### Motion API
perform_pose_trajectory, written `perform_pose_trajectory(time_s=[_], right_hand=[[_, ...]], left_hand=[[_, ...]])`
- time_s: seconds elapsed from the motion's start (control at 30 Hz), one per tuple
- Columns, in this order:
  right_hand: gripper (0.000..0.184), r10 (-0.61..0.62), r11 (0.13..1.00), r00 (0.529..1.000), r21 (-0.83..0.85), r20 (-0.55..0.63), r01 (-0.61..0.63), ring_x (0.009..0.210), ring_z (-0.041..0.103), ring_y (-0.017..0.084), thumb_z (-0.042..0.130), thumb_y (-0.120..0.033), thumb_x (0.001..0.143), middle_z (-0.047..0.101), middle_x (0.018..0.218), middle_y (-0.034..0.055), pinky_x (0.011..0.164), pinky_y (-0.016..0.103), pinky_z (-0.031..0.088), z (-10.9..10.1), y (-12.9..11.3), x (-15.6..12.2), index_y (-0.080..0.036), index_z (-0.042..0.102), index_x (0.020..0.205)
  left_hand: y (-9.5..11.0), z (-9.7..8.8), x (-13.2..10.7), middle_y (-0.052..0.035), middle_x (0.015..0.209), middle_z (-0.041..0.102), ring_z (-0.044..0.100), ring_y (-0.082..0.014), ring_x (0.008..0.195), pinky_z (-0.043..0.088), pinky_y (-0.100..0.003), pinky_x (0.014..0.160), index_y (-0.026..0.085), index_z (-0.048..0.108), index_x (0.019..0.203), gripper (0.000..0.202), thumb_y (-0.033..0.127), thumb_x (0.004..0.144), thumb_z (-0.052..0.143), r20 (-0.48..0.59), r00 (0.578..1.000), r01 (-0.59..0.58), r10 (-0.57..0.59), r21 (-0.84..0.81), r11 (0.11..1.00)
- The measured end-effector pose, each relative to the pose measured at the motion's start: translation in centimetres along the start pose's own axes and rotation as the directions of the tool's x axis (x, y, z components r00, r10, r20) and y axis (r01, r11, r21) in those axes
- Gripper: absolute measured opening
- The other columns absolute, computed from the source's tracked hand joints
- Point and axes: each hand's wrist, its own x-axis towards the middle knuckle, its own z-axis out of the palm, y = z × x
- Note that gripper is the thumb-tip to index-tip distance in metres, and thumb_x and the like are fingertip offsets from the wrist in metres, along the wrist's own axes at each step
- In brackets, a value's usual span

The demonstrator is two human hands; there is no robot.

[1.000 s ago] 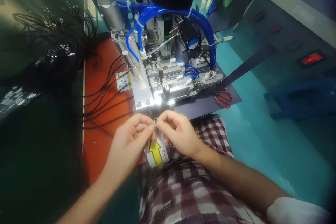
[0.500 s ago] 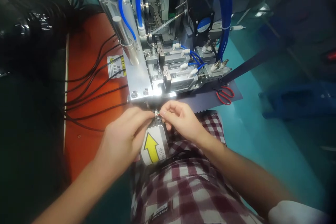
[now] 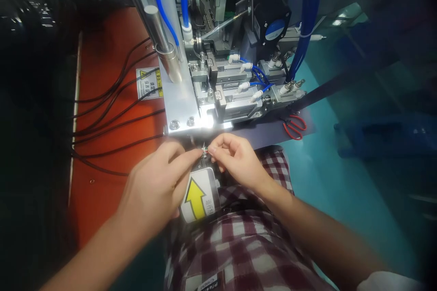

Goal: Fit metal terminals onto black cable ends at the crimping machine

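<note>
My two hands meet at a small metal fixture (image 3: pixel 205 155) at the front edge of the machine. My right hand (image 3: pixel 237 159) is closed in a pinch on thin coloured wires (image 3: pixel 206 150), whose red and green ends barely show. From the other side, my left hand (image 3: pixel 159 177) presses its thumb and forefinger close to the wire tips; what lies in that pinch is hidden. Just below the fingertips sits a white plate with a yellow arrow (image 3: pixel 195 198).
Behind the hands stands a machine with a silver plate (image 3: pixel 180 104), pneumatic cylinders (image 3: pixel 239 109) and blue hoses (image 3: pixel 302 50). Black cables (image 3: pixel 116 118) cross the orange tabletop (image 3: pixel 102 200) at left. Red-handled scissors (image 3: pixel 295 127) lie on the right. A checkered apron (image 3: pixel 239 241) covers the lap.
The view has shifted slightly, so the machine's right side appears farther right. My left hand's fingers have bent a little differently; both hands stay together at the fixture.
</note>
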Motion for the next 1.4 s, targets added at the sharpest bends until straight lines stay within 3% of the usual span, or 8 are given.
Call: perform_pose_trajectory(time_s=[0.63,0.83,1.03,1.17,1.4], right_hand=[[0.017,0.066,0.998,0.998,0.005,0.006,-0.066,0.046,0.047,0.007,0.068,-0.027,0.08,0.059,0.062,-0.0049,0.047,0.021,0.041,0.0,0.1,0.3,-0.018,0.057,0.071],[0.017,-0.006,0.995,1.0,-0.096,-0.029,0.003,0.05,0.043,0.007,0.067,-0.028,0.081,0.051,0.057,-0.0067,0.047,0.021,0.034,0.0,0.2,0.2,-0.018,0.057,0.072],[0.019,0.085,0.996,0.996,0.007,0.039,-0.086,0.05,0.048,0.008,0.067,-0.034,0.083,0.06,0.066,-0.0032,0.049,0.022,0.041,-0.2,0.4,-0.2,-0.017,0.06,0.078],[0.02,0.092,0.995,0.995,0.03,-0.029,-0.092,0.051,0.046,0.008,0.074,-0.032,0.076,0.053,0.06,-0.0055,0.049,0.022,0.038,0.0,0.9,-0.8,-0.017,0.062,0.075],[0.012,0.005,1.0,0.997,-0.022,-0.078,-0.007,0.051,0.045,0.008,0.069,-0.025,0.079,0.051,0.058,-0.0063,0.049,0.022,0.036,0.3,1.2,-0.7,-0.018,0.06,0.075]], left_hand=[[0.2,-0.1,0.2,-0.006,0.083,0.06,0.059,-0.016,0.064,0.041,-0.026,0.05,0.013,0.07,0.111,0.026,0.015,0.096,0.048,0.008,0.999,-0.046,0.046,0.082,0.996],[0.2,0.1,0.2,-0.0047,0.08,0.058,0.057,-0.0149,0.061,0.041,-0.026,0.05,0.012,0.07,0.111,0.027,0.012,0.094,0.049,0.01,0.999,-0.051,0.051,0.093,0.994],[0.0,0.2,0.0,-0.0033,0.081,0.057,0.056,-0.0137,0.061,0.042,-0.026,0.051,0.014,0.069,0.109,0.025,0.013,0.096,0.048,0.004,0.999,-0.043,0.043,0.087,0.995],[-0.1,0.2,-0.1,-0.0018,0.081,0.055,0.054,-0.0126,0.061,0.042,-0.025,0.052,0.016,0.067,0.111,0.024,0.014,0.097,0.048,0.003,0.999,-0.049,0.049,0.097,0.994],[0.0,0.6,-0.7,-0.0013,0.085,0.054,0.051,-0.0131,0.065,0.041,-0.026,0.057,0.019,0.064,0.116,0.025,0.015,0.097,0.047,-0.018,1.0,-0.014,0.016,0.095,0.995]])
